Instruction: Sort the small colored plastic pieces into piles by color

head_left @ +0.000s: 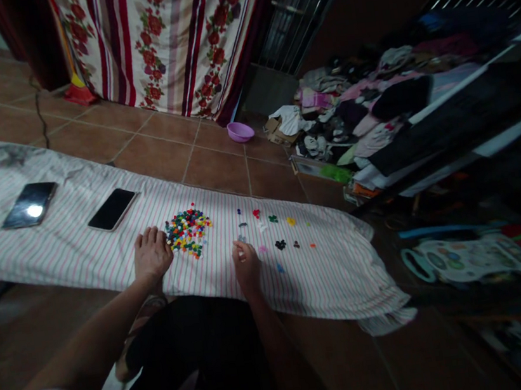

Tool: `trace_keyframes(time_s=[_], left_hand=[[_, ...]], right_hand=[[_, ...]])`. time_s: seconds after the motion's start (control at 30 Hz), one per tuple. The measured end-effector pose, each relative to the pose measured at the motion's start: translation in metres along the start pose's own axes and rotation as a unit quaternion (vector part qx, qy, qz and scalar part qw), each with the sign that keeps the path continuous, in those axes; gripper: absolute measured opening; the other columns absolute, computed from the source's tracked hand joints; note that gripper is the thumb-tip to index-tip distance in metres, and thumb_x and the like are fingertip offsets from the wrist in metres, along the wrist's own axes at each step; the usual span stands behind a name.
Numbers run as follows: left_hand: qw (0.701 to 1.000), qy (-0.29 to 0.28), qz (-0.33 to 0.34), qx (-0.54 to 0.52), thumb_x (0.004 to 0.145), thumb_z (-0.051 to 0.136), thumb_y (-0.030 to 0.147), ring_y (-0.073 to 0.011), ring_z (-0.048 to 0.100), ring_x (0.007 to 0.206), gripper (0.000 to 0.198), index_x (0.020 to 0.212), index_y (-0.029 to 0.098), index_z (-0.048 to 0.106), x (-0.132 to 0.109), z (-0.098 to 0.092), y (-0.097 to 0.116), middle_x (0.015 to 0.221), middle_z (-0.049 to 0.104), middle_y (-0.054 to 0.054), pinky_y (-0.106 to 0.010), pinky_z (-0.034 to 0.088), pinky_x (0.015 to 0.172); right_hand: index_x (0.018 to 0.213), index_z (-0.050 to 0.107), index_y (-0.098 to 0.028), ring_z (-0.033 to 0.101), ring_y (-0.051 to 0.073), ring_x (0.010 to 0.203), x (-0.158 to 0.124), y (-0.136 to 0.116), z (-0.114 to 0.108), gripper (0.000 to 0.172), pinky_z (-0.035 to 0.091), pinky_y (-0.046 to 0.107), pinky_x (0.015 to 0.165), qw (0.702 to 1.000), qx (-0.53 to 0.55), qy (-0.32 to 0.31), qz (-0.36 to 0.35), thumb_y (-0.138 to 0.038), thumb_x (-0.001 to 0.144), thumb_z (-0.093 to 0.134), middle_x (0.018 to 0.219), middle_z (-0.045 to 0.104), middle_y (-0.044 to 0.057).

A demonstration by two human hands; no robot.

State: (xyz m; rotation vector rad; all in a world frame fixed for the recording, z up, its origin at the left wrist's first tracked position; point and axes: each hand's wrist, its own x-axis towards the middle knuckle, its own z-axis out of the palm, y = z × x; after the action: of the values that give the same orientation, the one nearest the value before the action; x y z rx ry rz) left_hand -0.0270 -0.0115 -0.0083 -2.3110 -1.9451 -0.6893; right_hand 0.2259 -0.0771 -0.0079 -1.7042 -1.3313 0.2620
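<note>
A mixed pile of small coloured pieces (pixel 189 231), perhaps beads, lies on the striped cloth (pixel 214 278). My left hand (pixel 153 254) rests flat at the pile's left edge, fingers stretched out. To the right of the pile, my right hand (pixel 246 264) is closed with its fingertips together, close to a few greyish pieces (pixel 242 239). Whatever it may pinch is too small to make out. Beyond it sit small groups sorted by colour, among them red (pixel 256 213), green (pixel 273 218), yellow (pixel 291 221), black (pixel 280 244) and blue pieces (pixel 280 268).
Two phones, a dark one (pixel 30 205) and a light-edged one (pixel 112 209), lie left on the cloth. Past the bench are a tiled floor, a purple basin (pixel 240 132), a floral curtain (pixel 154 42) and heaped clothes (pixel 348 100). A colourful toy board (pixel 480 255) is at right.
</note>
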Motion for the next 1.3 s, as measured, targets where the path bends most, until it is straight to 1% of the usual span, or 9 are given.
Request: trace_keyframes(time_s=[0.1,0.2,0.3,0.4,0.6,0.7,0.8,1.03,1.3], left_hand=[[1.000,-0.002,-0.006,-0.022,0.087,0.040,0.026,-0.0348,0.046,0.132,0.034,0.111,0.014,0.062,0.000,-0.001,0.000,0.134,0.058,-0.021,-0.054,0.032,0.111],[1.000,-0.004,-0.006,-0.028,0.087,0.040,0.026,-0.0350,0.046,0.132,0.035,0.111,0.014,0.062,0.001,0.000,-0.001,0.134,0.057,-0.021,-0.054,0.033,0.110],[1.000,-0.003,-0.001,-0.019,0.087,0.039,0.026,-0.0349,0.046,0.132,0.036,0.112,0.014,0.061,0.001,0.000,-0.001,0.134,0.058,-0.021,-0.054,0.033,0.110],[1.000,-0.003,-0.005,-0.017,0.088,0.038,0.026,-0.0347,0.046,0.132,0.036,0.111,0.013,0.061,0.001,0.000,-0.001,0.134,0.057,-0.022,-0.053,0.032,0.111],[1.000,0.002,-0.009,-0.016,0.086,0.041,0.025,-0.0332,0.047,0.131,0.033,0.110,0.016,0.061,0.001,0.001,-0.001,0.133,0.059,-0.019,-0.053,0.033,0.109],[1.000,0.006,-0.008,-0.018,0.086,0.042,0.026,-0.0335,0.047,0.131,0.033,0.111,0.017,0.061,0.001,0.002,-0.002,0.133,0.059,-0.019,-0.053,0.033,0.109],[1.000,-0.001,-0.008,-0.021,0.087,0.040,0.027,-0.0347,0.046,0.132,0.034,0.111,0.015,0.061,0.001,0.002,-0.002,0.134,0.058,-0.020,-0.054,0.033,0.109],[0.999,-0.006,-0.015,-0.029,0.087,0.040,0.026,-0.0346,0.045,0.134,0.035,0.112,0.014,0.061,0.001,0.001,0.000,0.135,0.057,-0.021,-0.054,0.032,0.111],[1.000,-0.018,-0.016,-0.005,0.088,0.039,0.027,-0.0330,0.046,0.134,0.035,0.112,0.014,0.061,0.002,0.000,0.000,0.136,0.057,-0.020,-0.051,0.032,0.112]], right_hand=[[0.100,0.069,-0.019,0.064,0.023,0.098,-0.007,0.017,-0.018,0.033,0.054,0.035,0.078,0.999,-0.033,0.041,0.000,-0.038,0.091,0.043,0.104,0.071,0.013],[0.100,0.069,-0.018,0.065,0.025,0.092,-0.013,0.036,-0.028,0.035,0.052,0.039,0.082,0.995,-0.068,0.066,0.012,-0.040,0.091,0.044,0.099,0.072,0.013],[0.101,0.070,-0.016,0.066,0.026,0.091,-0.017,0.052,-0.031,0.037,0.051,0.042,0.085,0.994,-0.090,0.063,0.017,-0.039,0.091,0.042,0.096,0.074,0.014],[0.100,0.071,-0.016,0.066,0.026,0.093,-0.019,0.061,-0.030,0.038,0.051,0.043,0.087,0.994,-0.095,0.053,0.004,-0.036,0.090,0.041,0.097,0.074,0.014],[0.103,0.071,-0.017,0.066,0.025,0.099,-0.020,0.062,-0.029,0.039,0.051,0.044,0.092,0.994,-0.096,0.041,-0.031,-0.038,0.093,0.040,0.103,0.074,0.014],[0.104,0.071,-0.018,0.065,0.024,0.105,-0.021,0.061,-0.029,0.040,0.050,0.045,0.096,0.993,-0.092,0.018,-0.071,-0.042,0.096,0.040,0.108,0.073,0.013],[0.102,0.072,-0.019,0.065,0.023,0.106,-0.022,0.062,-0.027,0.039,0.049,0.046,0.098,0.990,-0.099,-0.002,-0.103,-0.041,0.097,0.040,0.109,0.073,0.013],[0.100,0.073,-0.019,0.065,0.024,0.101,-0.020,0.066,-0.026,0.039,0.050,0.048,0.095,0.987,-0.099,-0.014,-0.128,-0.039,0.099,0.039,0.104,0.074,0.013],[0.104,0.072,-0.020,0.062,0.024,0.107,-0.021,0.066,-0.025,0.034,0.049,0.046,0.096,0.980,-0.117,-0.009,-0.159,-0.038,0.098,0.045,0.112,0.072,0.013]])
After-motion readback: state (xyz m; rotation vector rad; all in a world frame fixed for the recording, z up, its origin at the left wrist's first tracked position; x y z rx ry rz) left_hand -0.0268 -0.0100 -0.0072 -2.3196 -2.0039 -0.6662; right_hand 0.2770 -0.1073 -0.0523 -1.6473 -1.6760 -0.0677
